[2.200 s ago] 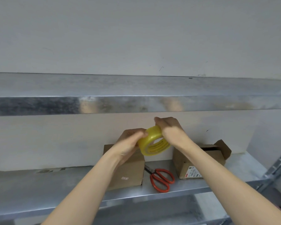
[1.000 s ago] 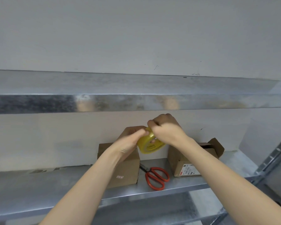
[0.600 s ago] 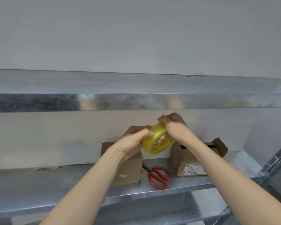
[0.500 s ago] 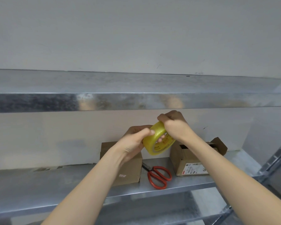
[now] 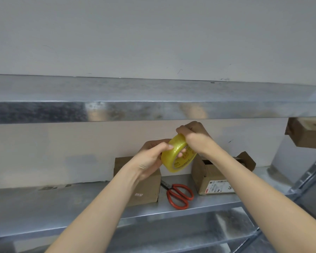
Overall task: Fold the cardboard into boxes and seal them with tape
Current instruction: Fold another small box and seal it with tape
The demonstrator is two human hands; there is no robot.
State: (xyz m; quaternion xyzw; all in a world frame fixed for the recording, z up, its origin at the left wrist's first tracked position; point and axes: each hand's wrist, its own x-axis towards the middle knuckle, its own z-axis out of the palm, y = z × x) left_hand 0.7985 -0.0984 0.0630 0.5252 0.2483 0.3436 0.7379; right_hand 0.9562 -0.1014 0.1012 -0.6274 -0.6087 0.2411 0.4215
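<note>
The left hand [image 5: 150, 157] is curling its grip round the yellow tape roll [image 5: 177, 158], steadying it above the shelf [image 5: 62, 207], while the right hand [image 5: 193, 137] is pinching its top rim, likely picking for the loose end. The left box [image 5: 146, 190] and right box [image 5: 206, 172] are waiting below, with the scissors [image 5: 179, 196] lying between them.

Both bare forearms reach up and forward, closing in on the tape roll [image 5: 175, 161]. The left hand [image 5: 150, 159] grips it from the left, thumb laid across the outer band, fingertips showing inside the core. The right hand [image 5: 195, 137] is on top, wrist bent, fingers curled down onto the upper rim.
</note>
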